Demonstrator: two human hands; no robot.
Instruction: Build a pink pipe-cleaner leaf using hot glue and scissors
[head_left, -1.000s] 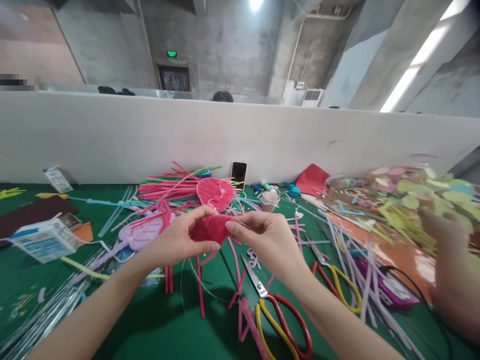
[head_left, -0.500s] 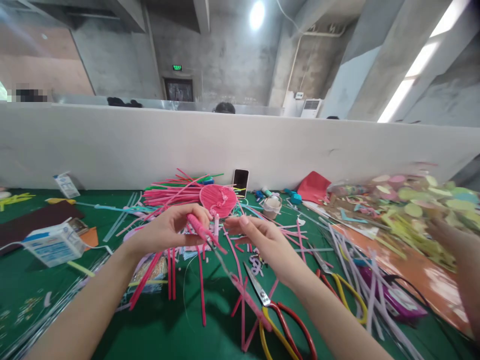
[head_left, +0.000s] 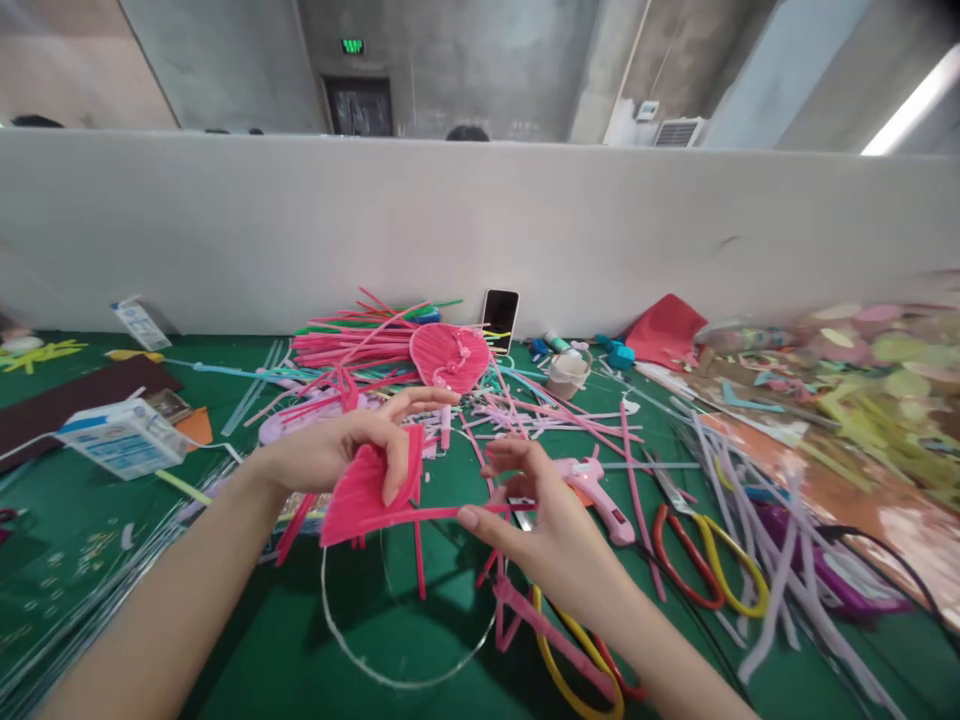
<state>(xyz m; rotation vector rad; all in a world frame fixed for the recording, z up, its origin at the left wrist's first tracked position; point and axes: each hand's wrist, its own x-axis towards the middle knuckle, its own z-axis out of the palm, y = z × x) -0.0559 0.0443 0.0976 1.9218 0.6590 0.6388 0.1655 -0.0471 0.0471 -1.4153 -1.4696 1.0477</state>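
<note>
Phone point(head_left: 500, 318), one, upright against the white partition point(head_left: 480, 230); reference for all places below. Folded pink panel point(head_left: 364, 508), ribbed, one; nearer the person than the phone and to its left, raised above the green counter point(head_left: 255, 650). Left hand point(head_left: 356, 445): fingers curled over the panel, gripping it. Right hand point(head_left: 544, 505), nearer than the phone: thumb and fingers close together at the end of a pink strand point(head_left: 431, 515) running from the panel. Clear line point(head_left: 405, 687), looped, nearest the person, below the panel. Pink heart-shaped piece point(head_left: 448, 358), just left of the phone. Paper cup point(head_left: 568, 375), near the phone, right. Pink glue gun point(head_left: 600, 490), nearer than the phone, right. Scissors point(head_left: 679, 500), red and yellow handles, farther right of the phone.
</note>
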